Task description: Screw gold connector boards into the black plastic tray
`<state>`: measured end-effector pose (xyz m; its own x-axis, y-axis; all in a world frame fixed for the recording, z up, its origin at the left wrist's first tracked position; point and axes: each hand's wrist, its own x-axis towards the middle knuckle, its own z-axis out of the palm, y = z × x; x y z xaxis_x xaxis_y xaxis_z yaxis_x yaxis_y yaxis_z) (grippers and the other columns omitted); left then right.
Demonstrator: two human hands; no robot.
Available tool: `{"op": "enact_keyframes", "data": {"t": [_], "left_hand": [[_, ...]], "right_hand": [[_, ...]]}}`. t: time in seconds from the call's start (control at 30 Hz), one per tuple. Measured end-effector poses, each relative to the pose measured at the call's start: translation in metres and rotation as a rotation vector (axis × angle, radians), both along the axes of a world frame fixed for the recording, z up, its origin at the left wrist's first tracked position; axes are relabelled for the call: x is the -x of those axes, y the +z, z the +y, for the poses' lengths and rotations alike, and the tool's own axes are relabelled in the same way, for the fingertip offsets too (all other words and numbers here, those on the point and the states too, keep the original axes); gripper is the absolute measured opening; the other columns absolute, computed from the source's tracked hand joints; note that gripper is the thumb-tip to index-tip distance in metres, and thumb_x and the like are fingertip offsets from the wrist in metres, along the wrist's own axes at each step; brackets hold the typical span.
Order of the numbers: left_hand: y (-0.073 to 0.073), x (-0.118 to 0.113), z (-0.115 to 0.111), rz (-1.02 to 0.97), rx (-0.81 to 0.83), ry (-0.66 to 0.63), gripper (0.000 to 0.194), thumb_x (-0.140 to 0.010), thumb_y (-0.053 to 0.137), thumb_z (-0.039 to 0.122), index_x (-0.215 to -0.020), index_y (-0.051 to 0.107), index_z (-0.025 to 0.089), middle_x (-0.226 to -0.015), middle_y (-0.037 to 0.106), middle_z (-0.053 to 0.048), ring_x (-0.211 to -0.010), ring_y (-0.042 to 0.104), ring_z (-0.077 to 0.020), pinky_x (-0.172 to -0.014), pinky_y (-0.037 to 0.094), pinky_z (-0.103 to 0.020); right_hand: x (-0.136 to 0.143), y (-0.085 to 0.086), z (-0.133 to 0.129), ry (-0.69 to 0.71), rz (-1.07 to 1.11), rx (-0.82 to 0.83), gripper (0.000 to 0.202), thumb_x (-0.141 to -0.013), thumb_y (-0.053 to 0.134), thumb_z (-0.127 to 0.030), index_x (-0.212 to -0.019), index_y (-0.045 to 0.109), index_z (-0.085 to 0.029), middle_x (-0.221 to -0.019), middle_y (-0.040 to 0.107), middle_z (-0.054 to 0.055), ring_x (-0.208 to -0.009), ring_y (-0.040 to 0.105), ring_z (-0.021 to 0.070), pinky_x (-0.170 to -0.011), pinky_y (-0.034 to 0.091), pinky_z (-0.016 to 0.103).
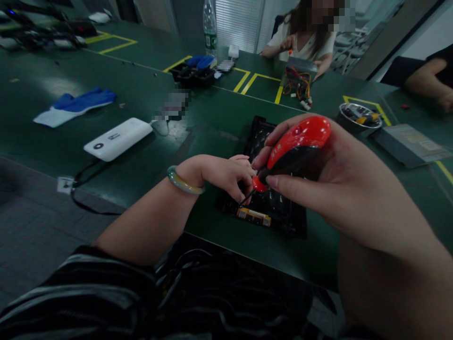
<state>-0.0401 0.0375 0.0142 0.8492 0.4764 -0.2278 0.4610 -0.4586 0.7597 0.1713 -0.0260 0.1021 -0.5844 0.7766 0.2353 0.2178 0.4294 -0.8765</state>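
Note:
A screwdriver [299,141] with a bulbous red and black handle is held by my right hand [329,174], its shaft slanting down to the left. Its tip reaches the near left part of a black electronic casing [297,222] lying on the table. Close to the tip, a small yellowish circuit board [254,217] sits along the casing's near edge. My left hand [230,177], a jade-coloured bangle at its wrist, is over the casing's left side with curled fingers by the screwdriver shaft. What its fingertips pinch or press is hidden.
A white power bank [118,139] and a blue-and-white glove [76,106] lie left on the green table [198,127]. To the right are a metal bowl [361,123] of small parts and a grey panel [412,144]. Across, a person handles a metal box [300,68] with wires.

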Motion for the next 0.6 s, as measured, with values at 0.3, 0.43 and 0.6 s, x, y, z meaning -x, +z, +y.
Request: {"op": "enact_keyframes", "data": {"t": [0.3, 0.43, 0.6], "left_hand": [[-0.0008, 0.0002, 0.0011, 0.002, 0.006, -0.008, 0.012, -0.075, 0.077, 0.031, -0.080, 0.081, 0.021, -0.096, 0.077, -0.001, -0.114, 0.059, -0.0267, -0.118, 0.031, -0.046], [-0.0004, -0.0004, 0.0008, 0.012, -0.022, -0.009, 0.012, -0.074, 0.076, 0.029, -0.081, 0.081, 0.021, -0.098, 0.077, -0.002, -0.117, 0.056, -0.0279, -0.119, 0.029, -0.047], [0.0007, -0.0011, -0.0007, -0.026, -0.022, 0.029, 0.010, -0.071, 0.079, 0.027, -0.077, 0.079, 0.019, -0.097, 0.076, -0.002, -0.115, 0.056, -0.0272, -0.123, 0.019, -0.049]], "right_hand": [[-0.0011, -0.0008, 0.0000, -0.004, -0.015, -0.017, 0.035, -0.080, 0.065, -0.008, -0.111, 0.063, -0.025, -0.110, 0.072, -0.001, -0.105, 0.071, 0.0243, -0.095, 0.064, 0.043], [-0.0010, -0.0014, 0.0007, -0.003, -0.029, -0.030, 0.036, -0.079, 0.066, -0.007, -0.110, 0.063, -0.025, -0.111, 0.072, -0.001, -0.105, 0.071, 0.0245, -0.095, 0.064, 0.043], [0.0016, -0.0042, 0.0007, -0.003, 0.003, -0.002, 0.032, -0.083, 0.071, -0.015, -0.110, 0.060, -0.026, -0.107, 0.071, 0.000, -0.105, 0.070, 0.0248, -0.096, 0.062, 0.044]]}}
